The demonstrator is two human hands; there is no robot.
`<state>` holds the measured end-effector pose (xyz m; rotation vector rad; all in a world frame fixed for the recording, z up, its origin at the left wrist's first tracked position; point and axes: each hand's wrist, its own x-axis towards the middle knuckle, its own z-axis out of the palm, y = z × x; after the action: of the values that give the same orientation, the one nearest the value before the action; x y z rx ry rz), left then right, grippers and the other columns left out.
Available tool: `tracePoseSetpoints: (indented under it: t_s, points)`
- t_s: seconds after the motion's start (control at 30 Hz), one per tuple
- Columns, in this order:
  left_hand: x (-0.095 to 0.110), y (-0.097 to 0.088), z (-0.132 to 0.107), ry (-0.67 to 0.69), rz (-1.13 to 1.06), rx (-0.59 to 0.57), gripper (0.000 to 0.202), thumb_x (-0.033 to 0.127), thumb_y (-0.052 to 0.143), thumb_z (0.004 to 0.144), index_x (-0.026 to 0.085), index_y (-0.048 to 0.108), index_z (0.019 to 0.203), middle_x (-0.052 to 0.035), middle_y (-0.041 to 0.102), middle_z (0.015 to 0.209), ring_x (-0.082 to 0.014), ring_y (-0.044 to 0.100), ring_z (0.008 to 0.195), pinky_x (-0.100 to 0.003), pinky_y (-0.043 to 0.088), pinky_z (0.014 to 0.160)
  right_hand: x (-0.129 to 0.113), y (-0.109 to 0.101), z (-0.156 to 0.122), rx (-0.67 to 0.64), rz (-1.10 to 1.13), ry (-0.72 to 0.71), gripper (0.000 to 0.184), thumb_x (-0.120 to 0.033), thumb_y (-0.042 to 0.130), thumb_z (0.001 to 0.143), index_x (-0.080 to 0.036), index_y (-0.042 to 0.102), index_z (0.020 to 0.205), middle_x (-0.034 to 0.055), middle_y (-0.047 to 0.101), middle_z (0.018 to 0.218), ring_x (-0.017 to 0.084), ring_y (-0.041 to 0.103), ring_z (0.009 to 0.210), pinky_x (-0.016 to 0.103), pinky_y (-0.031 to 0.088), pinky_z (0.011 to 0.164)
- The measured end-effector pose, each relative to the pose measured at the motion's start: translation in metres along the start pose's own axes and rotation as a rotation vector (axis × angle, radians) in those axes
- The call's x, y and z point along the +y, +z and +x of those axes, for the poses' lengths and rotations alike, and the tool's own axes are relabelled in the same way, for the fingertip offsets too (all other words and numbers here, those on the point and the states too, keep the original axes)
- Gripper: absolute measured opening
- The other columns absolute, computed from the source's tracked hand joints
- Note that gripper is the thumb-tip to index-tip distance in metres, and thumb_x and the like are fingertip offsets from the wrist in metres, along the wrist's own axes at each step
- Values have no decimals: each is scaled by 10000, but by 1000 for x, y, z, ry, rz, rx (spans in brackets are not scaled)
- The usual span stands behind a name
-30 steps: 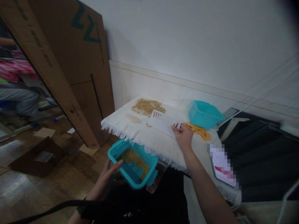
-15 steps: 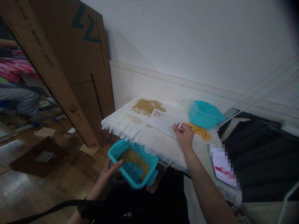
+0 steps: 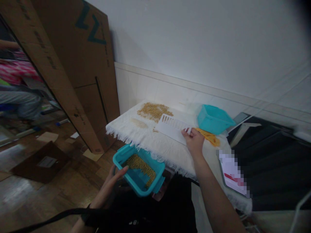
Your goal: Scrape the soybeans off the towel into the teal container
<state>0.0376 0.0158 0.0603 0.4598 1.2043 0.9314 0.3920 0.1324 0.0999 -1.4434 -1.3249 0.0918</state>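
My left hand (image 3: 112, 181) grips the near side of a teal plastic basket (image 3: 138, 173) partly filled with yellow beans, held below the front edge of the table. My right hand (image 3: 195, 141) is closed on one end of a flat white slotted plastic panel (image 3: 172, 128) that lies on the white fringed cloth (image 3: 150, 144). A pile of loose yellow beans (image 3: 153, 110) rests on the cloth just beyond the panel's far end. A few stray beans lie beside the panel.
A second teal basket (image 3: 213, 119) stands at the table's back right, with a yellow wrapper (image 3: 208, 137) beside it. Large cardboard boxes (image 3: 73, 61) lean against the wall at left. A dark surface (image 3: 272, 161) with a paper lies at right. Wooden floor below left.
My right hand and the white panel have shifted slightly to the right. The left hand and its basket have hardly moved.
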Motion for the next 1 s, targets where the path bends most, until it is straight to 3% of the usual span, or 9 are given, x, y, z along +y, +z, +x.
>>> tracePoseSetpoints:
  t_s: [0.2,0.73,1.0]
  points:
    - [-1,1,0,10,-3,3,874,465,893,728,333,441,1465,-181,705,1348,-359,794,998,-537,640,859,0,1,-1,-10,18,-6,242,-431,696,760,-211,642,675,-34,600,548,156,567,555,260,421,577]
    - [-1,1,-1,4,-16,-3,940,462,914,702,348,421,1494,-177,739,1292,-362,795,989,-532,638,846,-10,1,-4,-41,100,-9,269,-466,707,752,-202,680,708,1,697,639,166,624,574,250,441,528]
    - [-4,1,3,7,-17,13,925,476,905,709,365,419,1488,-174,682,1391,-357,790,1016,-533,635,865,-15,5,-7,-77,144,30,264,-466,715,730,-205,688,705,15,713,655,173,634,589,253,462,525]
